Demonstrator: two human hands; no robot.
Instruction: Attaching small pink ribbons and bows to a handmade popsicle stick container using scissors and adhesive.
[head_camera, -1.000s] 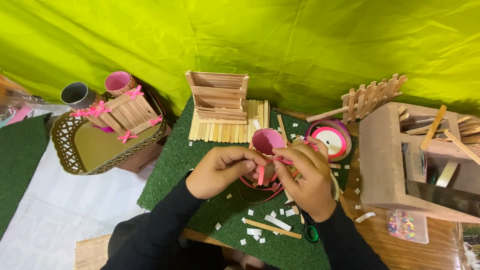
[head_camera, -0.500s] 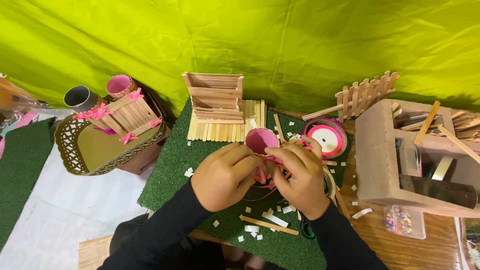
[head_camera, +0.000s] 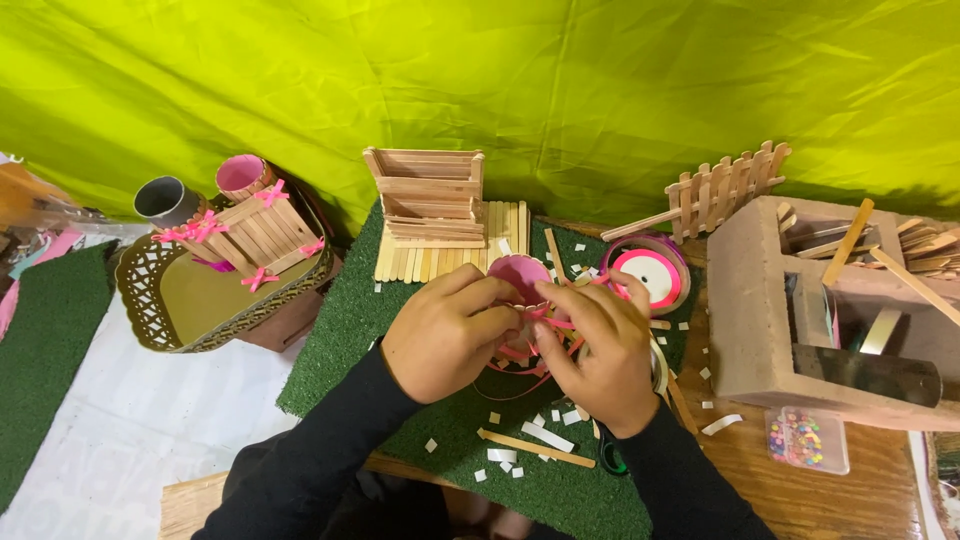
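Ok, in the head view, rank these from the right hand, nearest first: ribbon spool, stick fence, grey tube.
1. Ribbon spool, just beyond the right hand, slightly right.
2. Stick fence, farther back on the right.
3. Grey tube, far left, by the gold tray.

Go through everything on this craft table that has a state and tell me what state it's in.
Left hand: gripping the small pink paper cup.
Right hand: pinching thin pink ribbon at that cup.
Pink ribbon spool: lying flat, partly unwound.
Craft-stick box: upright, open-topped.
Grey tube: upright, open.
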